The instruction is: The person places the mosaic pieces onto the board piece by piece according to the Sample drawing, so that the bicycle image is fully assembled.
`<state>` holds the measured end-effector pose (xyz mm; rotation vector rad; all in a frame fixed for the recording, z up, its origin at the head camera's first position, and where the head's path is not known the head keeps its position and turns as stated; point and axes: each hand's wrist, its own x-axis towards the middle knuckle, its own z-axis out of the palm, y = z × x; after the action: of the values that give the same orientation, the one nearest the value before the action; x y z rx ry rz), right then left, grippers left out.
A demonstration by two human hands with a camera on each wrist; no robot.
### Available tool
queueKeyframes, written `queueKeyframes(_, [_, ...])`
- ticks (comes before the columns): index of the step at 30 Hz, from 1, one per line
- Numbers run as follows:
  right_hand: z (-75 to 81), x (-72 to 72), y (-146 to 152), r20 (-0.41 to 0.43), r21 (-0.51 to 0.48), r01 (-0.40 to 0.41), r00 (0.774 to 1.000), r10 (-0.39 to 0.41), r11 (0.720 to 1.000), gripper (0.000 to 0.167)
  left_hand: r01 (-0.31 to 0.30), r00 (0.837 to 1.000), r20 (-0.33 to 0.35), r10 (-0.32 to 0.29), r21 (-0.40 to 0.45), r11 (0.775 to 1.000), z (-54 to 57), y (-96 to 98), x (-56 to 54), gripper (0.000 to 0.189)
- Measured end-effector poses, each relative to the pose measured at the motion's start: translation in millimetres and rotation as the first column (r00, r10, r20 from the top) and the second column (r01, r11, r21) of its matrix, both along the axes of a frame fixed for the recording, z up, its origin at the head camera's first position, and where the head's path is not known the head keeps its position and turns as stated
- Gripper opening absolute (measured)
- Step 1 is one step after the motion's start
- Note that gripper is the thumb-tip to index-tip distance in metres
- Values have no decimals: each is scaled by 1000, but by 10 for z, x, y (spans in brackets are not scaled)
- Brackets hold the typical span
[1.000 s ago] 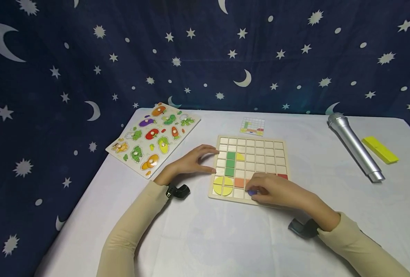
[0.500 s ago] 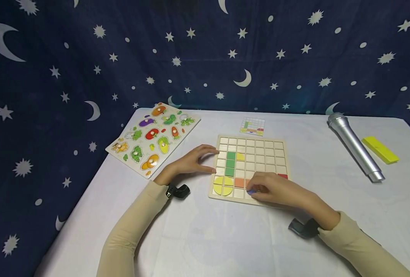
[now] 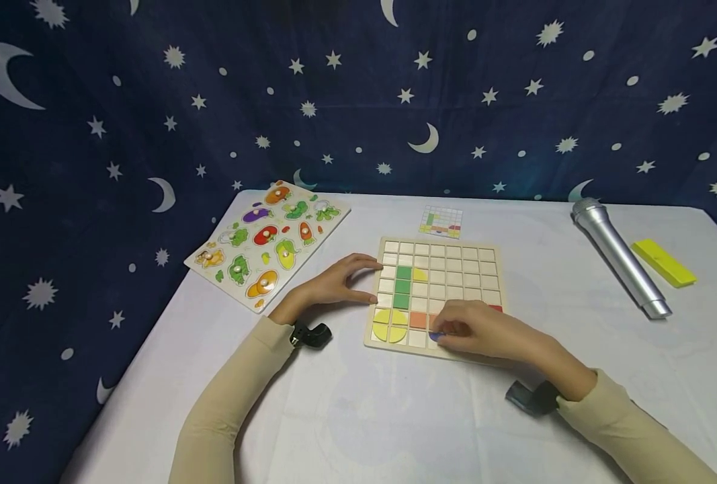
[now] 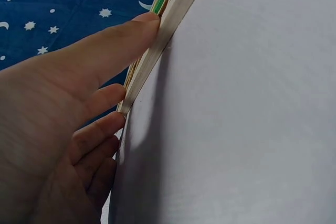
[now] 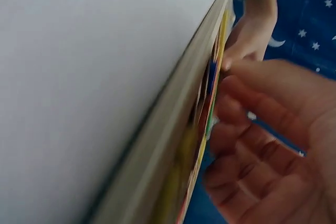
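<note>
A wooden grid board (image 3: 394,347) lies on the white table. My left hand (image 3: 334,281) touches its left edge with extended thumb and forefinger; in the left wrist view the thumb lies against the wooden rim. Over the lower part of the board, my right hand (image 3: 485,329) pinches a small blue piece (image 3: 435,336) between thumb and fingers, low at the grid. Green squares (image 3: 403,287), a yellow quarter-round (image 3: 420,274), a yellow circle of quarter pieces (image 3: 390,325), orange pieces (image 3: 418,320) and a red piece (image 3: 496,308) sit in cells. The right hand hides the lower right cells.
A small pattern card (image 3: 441,222) lies behind the board. To the left is a vegetable peg puzzle (image 3: 273,252). On the right lie a silver microphone (image 3: 621,259) and a yellow oblong block (image 3: 664,263). A starry dark-blue cloth (image 3: 358,87) hangs behind the table.
The right hand's fingertips and the blue piece have shifted very slightly over the same spot. The left hand and the board have stayed in place.
</note>
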<state>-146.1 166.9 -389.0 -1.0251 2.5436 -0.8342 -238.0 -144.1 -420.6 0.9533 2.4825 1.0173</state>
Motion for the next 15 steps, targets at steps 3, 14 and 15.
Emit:
queueKeyframes(3, [35, -27, 66, -2, -14, 18, 1000, -18, 1000, 10, 2, 1000, 2, -2, -7, 1000, 20, -7, 6, 68])
queueKeyframes(14, [255, -191, 353, -135, -75, 200, 969, -209, 977, 19, -95, 994, -48, 99, 82, 992, 191, -12, 22, 56])
queueKeyframes(15, [275, -216, 377, -138, -86, 220, 963, -230, 972, 21, -104, 991, -71, 111, 93, 990, 217, -4, 16, 54])
